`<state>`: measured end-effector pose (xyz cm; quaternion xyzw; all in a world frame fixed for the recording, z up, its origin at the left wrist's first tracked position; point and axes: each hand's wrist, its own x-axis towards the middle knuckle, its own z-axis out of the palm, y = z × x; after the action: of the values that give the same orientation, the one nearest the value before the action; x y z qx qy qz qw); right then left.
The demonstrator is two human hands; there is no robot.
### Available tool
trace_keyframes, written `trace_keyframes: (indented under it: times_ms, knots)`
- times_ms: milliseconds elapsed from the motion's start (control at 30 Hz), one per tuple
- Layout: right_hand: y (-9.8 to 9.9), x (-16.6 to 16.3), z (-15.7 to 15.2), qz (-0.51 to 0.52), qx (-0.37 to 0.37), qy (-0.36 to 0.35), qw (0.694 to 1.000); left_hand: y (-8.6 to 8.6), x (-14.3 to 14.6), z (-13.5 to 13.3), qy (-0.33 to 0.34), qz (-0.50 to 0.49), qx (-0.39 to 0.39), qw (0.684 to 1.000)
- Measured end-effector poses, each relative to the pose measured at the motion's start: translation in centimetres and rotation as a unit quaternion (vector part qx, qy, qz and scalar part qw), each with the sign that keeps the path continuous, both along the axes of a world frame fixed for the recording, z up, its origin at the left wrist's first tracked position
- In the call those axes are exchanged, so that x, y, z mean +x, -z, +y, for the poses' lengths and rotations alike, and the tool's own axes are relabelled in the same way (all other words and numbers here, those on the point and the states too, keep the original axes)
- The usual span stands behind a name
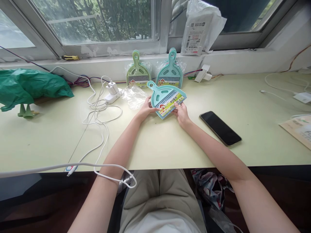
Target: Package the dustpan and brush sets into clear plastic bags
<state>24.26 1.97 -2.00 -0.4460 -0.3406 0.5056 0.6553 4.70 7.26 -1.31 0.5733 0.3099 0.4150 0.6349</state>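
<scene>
A small teal dustpan and brush set (165,96) with a yellow-green paper label is held just above the pale desk (170,142), handle pointing up-left. My left hand (145,110) grips its lower left edge. My right hand (181,112) pinches the label at its lower right edge. An empty clear plastic bag (133,94) lies on the desk just left of the set. Two more sets lean against the wall behind, both still in clear wrap: a green one (138,72) and a teal one (170,69).
A black phone (220,127) lies right of my right arm. White charger cables (99,113) and a plug sprawl to the left, with a green plastic bag (26,85) at far left. A white parcel (198,29) stands on the windowsill. Papers (298,127) lie at the right edge.
</scene>
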Motion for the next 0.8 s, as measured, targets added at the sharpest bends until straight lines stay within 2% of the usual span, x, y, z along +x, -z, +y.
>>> trace_keyframes:
  times_ms: [333,800]
  knots:
    - [-0.21,-0.13,-0.23,0.011,0.004,0.005,1.000,-0.70,0.06,-0.41,0.028,-0.014,-0.006,0.999]
    - [-0.03,-0.17,-0.12,0.005,0.008,0.005,1.000,-0.66,0.28,-0.59,0.013,-0.004,-0.029,0.999]
